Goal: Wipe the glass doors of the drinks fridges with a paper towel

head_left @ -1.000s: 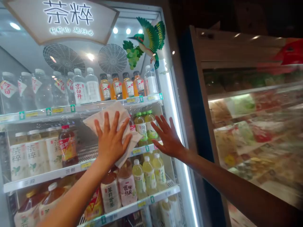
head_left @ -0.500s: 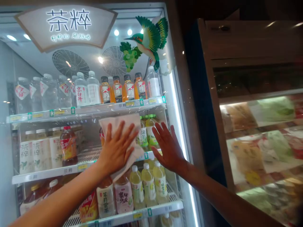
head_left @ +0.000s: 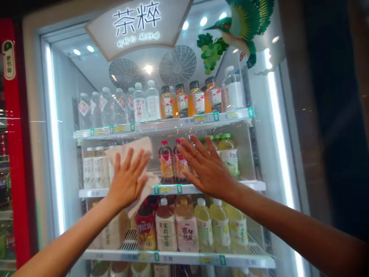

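My left hand (head_left: 127,181) lies flat with fingers spread on a white cloth (head_left: 132,151), pressing it against the glass door (head_left: 259,154) of a lit drinks fridge. My right hand (head_left: 205,166) is open too, palm flat on the same glass just to the right, fingers spread and holding nothing. Behind the glass stand rows of bottles: clear water bottles (head_left: 119,107) and orange drinks (head_left: 196,100) on the top shelf, red-capped tea bottles (head_left: 166,161) between my hands, and pale green and pink drinks (head_left: 201,227) below.
A sign with white characters (head_left: 137,21) and a green bird decoration (head_left: 242,27) top the fridge. Its bright light strips run down both door edges. A red fridge frame (head_left: 15,154) stands to the left. A dark cabinet side (head_left: 331,134) fills the right.
My view has swung left, so the fridge sits further right in frame. My left hand has slid the cloth left across the glass, away from the green-capped bottles. My right hand stays flat on the door.
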### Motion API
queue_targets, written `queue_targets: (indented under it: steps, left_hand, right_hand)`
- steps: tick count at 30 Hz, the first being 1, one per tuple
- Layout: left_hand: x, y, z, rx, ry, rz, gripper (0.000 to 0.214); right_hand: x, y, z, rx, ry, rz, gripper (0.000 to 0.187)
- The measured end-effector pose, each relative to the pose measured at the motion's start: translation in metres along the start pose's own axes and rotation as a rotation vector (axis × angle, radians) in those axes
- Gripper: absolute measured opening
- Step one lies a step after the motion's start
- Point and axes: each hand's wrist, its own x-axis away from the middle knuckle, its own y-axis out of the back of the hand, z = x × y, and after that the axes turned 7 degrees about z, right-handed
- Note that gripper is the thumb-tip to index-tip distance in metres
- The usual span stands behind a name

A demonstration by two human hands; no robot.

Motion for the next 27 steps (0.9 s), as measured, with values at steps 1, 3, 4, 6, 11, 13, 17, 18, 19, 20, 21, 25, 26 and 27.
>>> queue_targets:
  steps: [1, 3, 4, 6, 11, 13, 17, 18, 19, 20, 21, 25, 26, 27]
  left_hand:
    - [0.005, 0.002, 0.018, 0.012, 0.137, -0.035, 0.069]
    - [0.017, 0.004, 0.045, 0.036, 0.320, -0.081, 0.067]
    - [0.026, 0.003, 0.051, 0.042, 0.339, -0.081, 0.067]
    - [0.047, 0.001, 0.050, 0.037, 0.230, -0.039, 0.070]
    - [0.070, -0.002, 0.049, 0.022, -0.081, 0.010, 0.073]
    - [0.067, -0.003, 0.055, 0.032, 0.063, -0.047, 0.071]
    - [0.084, -0.012, 0.043, 0.071, 0.020, -0.045, 0.075]
    - [0.092, -0.014, 0.037, 0.080, -0.079, -0.018, 0.075]
    - [0.098, -0.015, 0.034, 0.089, -0.157, 0.002, 0.075]
    - [0.102, -0.015, 0.032, 0.099, -0.188, 0.011, 0.074]
    - [0.103, -0.015, 0.033, 0.112, -0.160, 0.004, 0.074]
    - [0.106, -0.017, 0.032, 0.182, 0.163, -0.067, 0.080]
    - [0.115, -0.020, 0.026, 0.194, 0.196, -0.080, 0.081]
    - [0.127, -0.024, 0.016, 0.210, 0.193, -0.086, 0.082]
  right_hand:
    - [-0.004, -0.004, 0.007, 0.000, -0.007, -0.009, 0.082]
    - [-0.011, -0.012, 0.021, 0.000, -0.047, -0.033, 0.080]
    - [-0.015, -0.016, 0.028, 0.001, -0.073, -0.045, 0.079]
    - [-0.023, -0.022, 0.038, 0.007, -0.120, -0.068, 0.077]
    - [-0.039, -0.031, 0.058, 0.033, -0.197, -0.079, 0.077]
    - [-0.040, -0.035, 0.067, 0.035, -0.242, -0.073, 0.079]
    - [-0.036, -0.043, 0.096, 0.053, -0.342, -0.070, 0.084]
    - [-0.035, -0.045, 0.106, 0.055, -0.361, -0.064, 0.086]
    - [-0.034, -0.048, 0.115, 0.054, -0.378, -0.051, 0.087]
    - [-0.033, -0.050, 0.126, 0.049, -0.394, -0.034, 0.088]
    - [-0.032, -0.053, 0.137, 0.044, -0.410, -0.017, 0.089]
    - [-0.016, -0.066, 0.182, 0.028, -0.505, 0.004, 0.088]
    - [-0.009, -0.069, 0.192, 0.022, -0.534, 0.010, 0.088]
    - [-0.002, -0.071, 0.201, 0.015, -0.561, 0.021, 0.087]
